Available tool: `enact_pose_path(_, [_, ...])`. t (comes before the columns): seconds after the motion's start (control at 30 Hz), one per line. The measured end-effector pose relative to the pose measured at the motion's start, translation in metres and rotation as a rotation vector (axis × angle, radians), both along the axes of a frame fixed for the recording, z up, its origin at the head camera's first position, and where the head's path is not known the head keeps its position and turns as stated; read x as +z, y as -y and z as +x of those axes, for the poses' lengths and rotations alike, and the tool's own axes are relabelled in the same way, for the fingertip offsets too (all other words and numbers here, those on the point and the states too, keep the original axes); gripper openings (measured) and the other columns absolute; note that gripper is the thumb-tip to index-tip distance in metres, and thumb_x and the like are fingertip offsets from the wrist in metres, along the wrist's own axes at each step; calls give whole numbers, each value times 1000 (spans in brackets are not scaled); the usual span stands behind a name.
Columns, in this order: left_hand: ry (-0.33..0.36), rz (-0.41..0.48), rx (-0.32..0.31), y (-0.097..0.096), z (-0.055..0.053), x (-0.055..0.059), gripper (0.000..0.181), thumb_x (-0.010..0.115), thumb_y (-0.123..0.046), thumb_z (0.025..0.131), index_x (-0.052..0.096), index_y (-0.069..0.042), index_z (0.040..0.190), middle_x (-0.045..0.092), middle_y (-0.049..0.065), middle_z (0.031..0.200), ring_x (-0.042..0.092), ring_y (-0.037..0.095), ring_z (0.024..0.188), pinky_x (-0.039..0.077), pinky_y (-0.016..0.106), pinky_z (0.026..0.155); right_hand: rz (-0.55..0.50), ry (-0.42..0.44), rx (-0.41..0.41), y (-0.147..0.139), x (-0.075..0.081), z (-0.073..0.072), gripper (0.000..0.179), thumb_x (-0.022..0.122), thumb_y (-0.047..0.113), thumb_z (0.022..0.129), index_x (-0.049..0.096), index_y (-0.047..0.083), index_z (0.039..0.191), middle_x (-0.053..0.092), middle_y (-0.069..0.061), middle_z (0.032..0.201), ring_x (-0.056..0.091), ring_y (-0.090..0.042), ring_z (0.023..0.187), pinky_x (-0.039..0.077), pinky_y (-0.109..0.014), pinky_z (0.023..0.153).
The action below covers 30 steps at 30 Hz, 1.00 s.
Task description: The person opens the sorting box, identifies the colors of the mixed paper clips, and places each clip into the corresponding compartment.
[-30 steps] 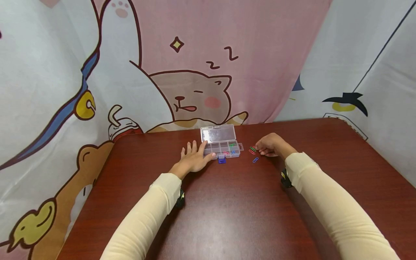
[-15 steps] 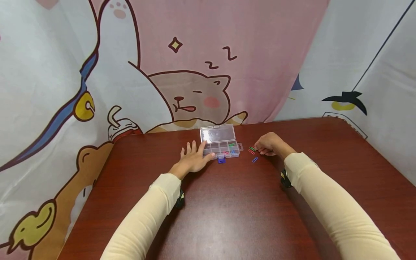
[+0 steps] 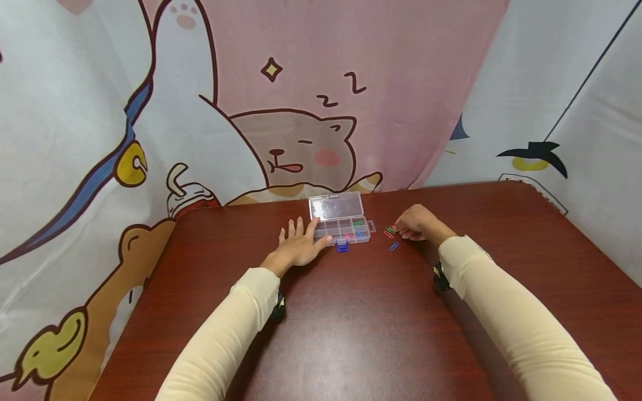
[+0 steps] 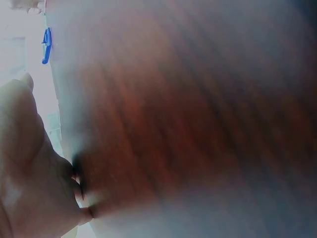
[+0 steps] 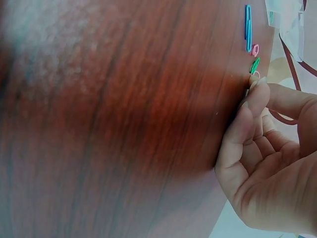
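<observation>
A clear divided plastic box (image 3: pixel 332 225) stands with its lid (image 3: pixel 337 206) raised. Green, pink and blue paper clips lie in its right-hand compartments. My left hand (image 3: pixel 298 248), fingers spread, rests at the box's left end, thumb along the front rim. To the right of the box my right hand (image 3: pixel 415 224) is low on the table, thumb and fingertips pinching a pink paper clip (image 5: pixel 256 74) mostly hidden by them. Close to these fingertips lie a green paper clip (image 5: pixel 255 65), another pink paper clip (image 3: pixel 388 234) and a blue paper clip (image 3: pixel 394 246).
The brown wooden table (image 3: pixel 321 328) spreads out around the box. A blue latch (image 3: pixel 342 247) hangs from the box's front, and a clear hanging tab (image 3: pixel 371 226) juts from its right end. Behind the table hangs a printed cartoon curtain (image 3: pixel 401 83).
</observation>
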<state>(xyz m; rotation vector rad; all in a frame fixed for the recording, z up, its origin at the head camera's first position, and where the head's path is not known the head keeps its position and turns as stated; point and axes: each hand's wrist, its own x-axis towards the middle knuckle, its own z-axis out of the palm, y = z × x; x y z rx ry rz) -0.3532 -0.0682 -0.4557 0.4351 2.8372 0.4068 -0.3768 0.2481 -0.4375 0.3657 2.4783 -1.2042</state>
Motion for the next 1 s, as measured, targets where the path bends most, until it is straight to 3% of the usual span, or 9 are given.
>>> enact_pose_path(0.5, [2,-1,-5,-2,0,0,78,24,-71,95,2,-30,158,1,21,162,-3,41,148,0,59,116,2,16,19,-3,4,3,13,65,10,86,71,0,93,63,2,60,62,-7,53,52,-26,55])
enact_pose_path(0.77, [-1,4,0,-1,0,0,78,24,-70,95,3,-29,158,2,21,162,-2,40,149,0,59,116,7,7,75,-6,1,2,20,63,12,91,68,-3,102,63,0,67,62,-9,56,53,-27,56])
enact_pose_path(1.0, [5,5,3,-1,1,0,79,24,-72,94,4,-29,158,1,22,162,-3,41,148,1,60,116,-20,20,73,-7,2,2,20,61,12,91,66,-3,104,61,0,66,61,-8,55,51,-26,55])
